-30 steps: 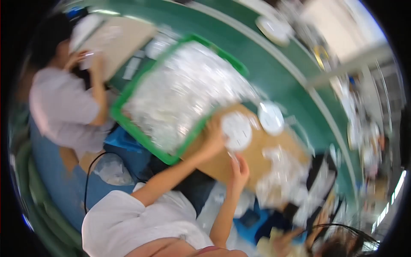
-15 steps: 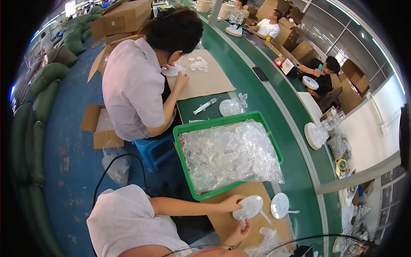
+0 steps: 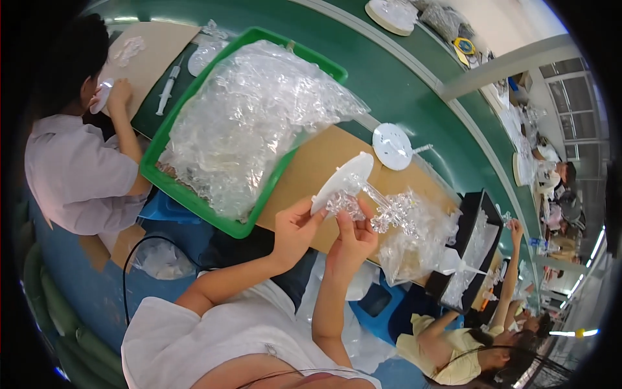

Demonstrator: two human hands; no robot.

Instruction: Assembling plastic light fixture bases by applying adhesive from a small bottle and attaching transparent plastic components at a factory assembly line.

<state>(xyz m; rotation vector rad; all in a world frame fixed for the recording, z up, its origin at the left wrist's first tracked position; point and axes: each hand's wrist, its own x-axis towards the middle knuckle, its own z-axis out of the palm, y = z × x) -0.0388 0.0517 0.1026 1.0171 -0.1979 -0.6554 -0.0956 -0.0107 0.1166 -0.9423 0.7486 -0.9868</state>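
Observation:
My left hand (image 3: 293, 235) pinches the lower edge of a round white disc (image 3: 345, 174), which is held up tilted almost edge-on. A clear stem (image 3: 374, 194) sticks out from the disc's face towards a clear, flower-like cluster (image 3: 396, 214); whether the two are joined I cannot tell. Between the fingertips of my right hand (image 3: 353, 243) is a small clear plastic piece (image 3: 346, 203), held against or very near the disc's face. Beyond them, another white disc (image 3: 392, 146) with a clear stem lies on the brown cardboard sheet (image 3: 311, 175).
A green crate (image 3: 241, 228) holds a large bag of clear pieces (image 3: 259, 117). Crumpled clear plastic (image 3: 414, 253) lies beside a black box (image 3: 473, 214) on the right. A co-worker (image 3: 84, 162) sits at far left near a syringe (image 3: 168, 91); another (image 3: 453, 350) sits at lower right.
My view has swung to the right. The disc is now raised and tilted nearly edge-on, with both hands close together at its lower side.

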